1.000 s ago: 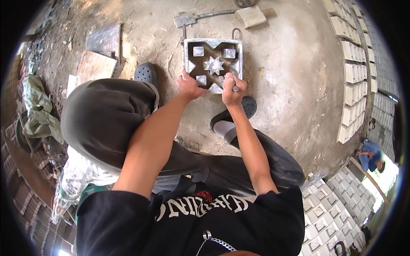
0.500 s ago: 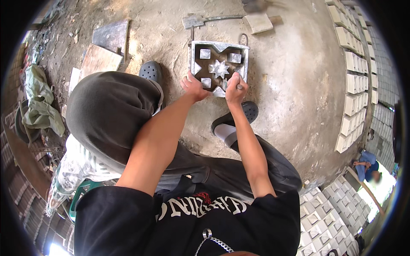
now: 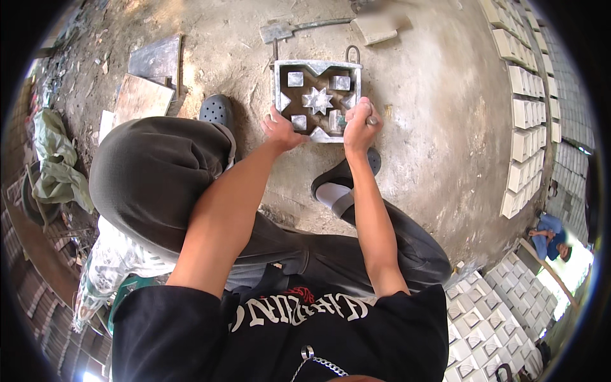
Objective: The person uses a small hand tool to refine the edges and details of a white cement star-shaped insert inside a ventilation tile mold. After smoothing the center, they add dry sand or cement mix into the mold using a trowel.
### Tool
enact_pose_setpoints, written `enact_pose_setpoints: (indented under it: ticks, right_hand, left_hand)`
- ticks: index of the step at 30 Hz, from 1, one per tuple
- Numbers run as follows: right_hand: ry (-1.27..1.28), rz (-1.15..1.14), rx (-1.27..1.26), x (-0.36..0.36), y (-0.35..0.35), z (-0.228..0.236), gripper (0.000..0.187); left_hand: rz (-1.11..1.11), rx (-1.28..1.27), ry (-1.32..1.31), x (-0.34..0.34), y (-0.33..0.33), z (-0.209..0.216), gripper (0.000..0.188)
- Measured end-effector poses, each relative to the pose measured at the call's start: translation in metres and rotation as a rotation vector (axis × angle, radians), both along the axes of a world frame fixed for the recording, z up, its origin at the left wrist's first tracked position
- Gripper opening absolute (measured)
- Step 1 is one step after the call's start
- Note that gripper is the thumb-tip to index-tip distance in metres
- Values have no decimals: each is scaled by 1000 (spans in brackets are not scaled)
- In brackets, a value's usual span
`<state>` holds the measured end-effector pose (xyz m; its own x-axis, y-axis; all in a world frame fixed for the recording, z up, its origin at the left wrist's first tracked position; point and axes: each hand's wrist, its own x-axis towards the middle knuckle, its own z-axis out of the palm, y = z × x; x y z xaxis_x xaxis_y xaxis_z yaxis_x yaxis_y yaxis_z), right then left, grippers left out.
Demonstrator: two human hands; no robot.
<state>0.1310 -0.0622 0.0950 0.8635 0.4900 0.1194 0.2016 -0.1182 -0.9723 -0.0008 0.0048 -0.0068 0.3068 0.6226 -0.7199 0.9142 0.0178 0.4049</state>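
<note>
- Through the head camera, I see one grey mold (image 3: 294, 63) lying flat on the floor (image 3: 439, 121), in front of the body and between two dark shoes (image 3: 216, 109).
- Its four sides look nearly equal, so I cannot tell a long axis; the far and near sides run across, left to right.
- Two metal handles (image 3: 275, 49) stand at its far side and point away from the body: the left looks straight, the right is a loop.
- Inside I count one star (image 3: 317, 100) in the middle, four small blocks (image 3: 295, 79) near the corners, and four triangles (image 3: 319, 68), one on each side, all pointing inward.
- My left hand (image 3: 283, 131) touches the near left corner; whether its fingers grip or only press, I cannot tell.
- My right hand (image 3: 361, 129) has its fingers wrapped around one tool (image 3: 372, 120). The handle end shows on the right, and a small part of the tool shows on the left, beside the near right block.
- Beyond the mold lies one shovel (image 3: 318, 25), its long axis across, blade to the left.
- On the left I count two larger boards (image 3: 156, 60).
</note>
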Motion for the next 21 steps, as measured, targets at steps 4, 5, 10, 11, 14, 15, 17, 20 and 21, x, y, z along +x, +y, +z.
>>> enact_pose_setpoints:
  ticks: [4, 5, 10, 11, 14, 15, 17, 20, 21]
  right_hand:
    - [-74, 87, -74, 3, -14, -50, 36]
    - [-37, 50, -152, 8, -8, -50, 37]
    - [139, -70, -91, 1, -1, 7, 33]
    - [49, -34, -41, -1, -5, -8, 34]
    - [-161, 31, -75, -8, -22, -70, 35]
    - [-102, 41, -131, -8, -16, -63, 36]
    - [-36, 50, -159, -10, 8, -22, 36]
    - [-46, 2, -54, -5, 1, -10, 35]
    - [-63, -11, -28, -9, -6, -14, 34]
  left_hand:
    - [-21, -35, -33, 5, -7, 2, 144]
    - [-13, -63, -49, 3, -3, 2, 144]
    - [-22, -23, -36, -3, 0, 5, 144]
    - [-19, -32, -15, 2, 0, 8, 145]
    - [-24, -13, -51, 3, -3, 2, 145]
    - [-19, -76, -81, 0, 2, 7, 145]
    - [0, -10, -33, -2, 4, 1, 145]
    - [-15, -2, -25, 2, 2, 6, 145]
    - [-23, -3, -10, 2, -2, 5, 145]
